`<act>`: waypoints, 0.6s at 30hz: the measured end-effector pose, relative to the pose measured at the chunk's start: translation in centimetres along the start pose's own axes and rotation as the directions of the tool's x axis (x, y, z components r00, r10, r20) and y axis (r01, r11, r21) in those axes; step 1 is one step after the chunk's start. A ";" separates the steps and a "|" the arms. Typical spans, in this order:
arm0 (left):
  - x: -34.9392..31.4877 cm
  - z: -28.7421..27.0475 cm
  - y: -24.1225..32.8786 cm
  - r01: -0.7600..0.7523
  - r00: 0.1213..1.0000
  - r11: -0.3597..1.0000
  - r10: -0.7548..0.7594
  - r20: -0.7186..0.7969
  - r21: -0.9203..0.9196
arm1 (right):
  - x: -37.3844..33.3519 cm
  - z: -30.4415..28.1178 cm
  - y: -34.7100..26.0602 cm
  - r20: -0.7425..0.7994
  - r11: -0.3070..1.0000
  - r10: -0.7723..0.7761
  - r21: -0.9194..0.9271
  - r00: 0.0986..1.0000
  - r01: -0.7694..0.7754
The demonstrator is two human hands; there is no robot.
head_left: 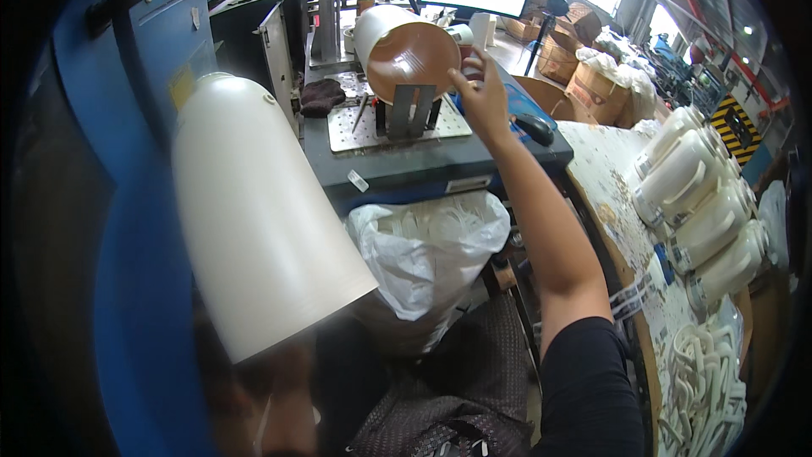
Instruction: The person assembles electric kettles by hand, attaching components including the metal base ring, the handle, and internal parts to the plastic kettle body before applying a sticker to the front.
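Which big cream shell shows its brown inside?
The far shell, by the right hand: its open end faces the camera; the near-left shell shows only its pale outside.

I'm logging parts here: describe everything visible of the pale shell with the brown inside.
The shell is hollow and rounded, cream-white outside, glossy orange-brown inside; plastic or coated metal, I cannot tell which. It lies on its side above the perforated plate, open end toward the camera, lower rim partly behind a grey metal bracket. The right hand is at its right rim; grip unclear.
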State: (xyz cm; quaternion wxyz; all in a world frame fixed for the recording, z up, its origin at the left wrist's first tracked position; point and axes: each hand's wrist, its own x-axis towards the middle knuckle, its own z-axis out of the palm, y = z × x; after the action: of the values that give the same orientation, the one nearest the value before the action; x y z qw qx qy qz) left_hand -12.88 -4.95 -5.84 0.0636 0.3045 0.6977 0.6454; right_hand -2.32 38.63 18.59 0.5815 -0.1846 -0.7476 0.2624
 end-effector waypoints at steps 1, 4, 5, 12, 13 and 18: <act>-0.9 -0.2 0.8 -0.046 0.998 0.999 0.045 0.037 0.027 | -3.4 -1.1 -1.5 0.184 0.992 0.036 0.114 0.982 -0.057; -4.2 0.0 3.5 -0.312 0.930 0.940 0.271 0.250 0.141 | -15.5 -7.2 -10.4 0.712 0.942 -0.148 0.313 0.686 -0.121; -5.4 0.8 4.5 -0.424 0.870 0.891 0.351 0.346 0.164 | -19.0 -9.2 -13.1 0.710 0.943 -0.170 0.317 0.683 -0.096; -8.5 5.3 7.3 -0.384 0.797 0.716 0.576 0.184 -0.583 | -36.0 -20.5 -10.0 0.430 0.815 0.273 0.371 0.860 -0.445; -6.9 3.2 6.2 -0.184 0.852 0.756 0.441 0.281 -0.628 | -37.9 -21.0 -10.0 0.413 0.778 0.346 0.375 0.842 -0.503; -3.5 4.4 5.6 0.616 0.762 0.607 -0.300 0.574 -0.502 | -43.1 -24.9 -10.6 0.332 0.949 0.309 -0.042 0.891 -0.313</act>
State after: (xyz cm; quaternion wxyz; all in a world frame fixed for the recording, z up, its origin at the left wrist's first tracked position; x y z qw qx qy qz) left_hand -6.05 -2.99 -2.34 0.4890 0.2012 0.4421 0.7246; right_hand 33.07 9.58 -3.64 0.3976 -0.2509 -0.7946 0.3843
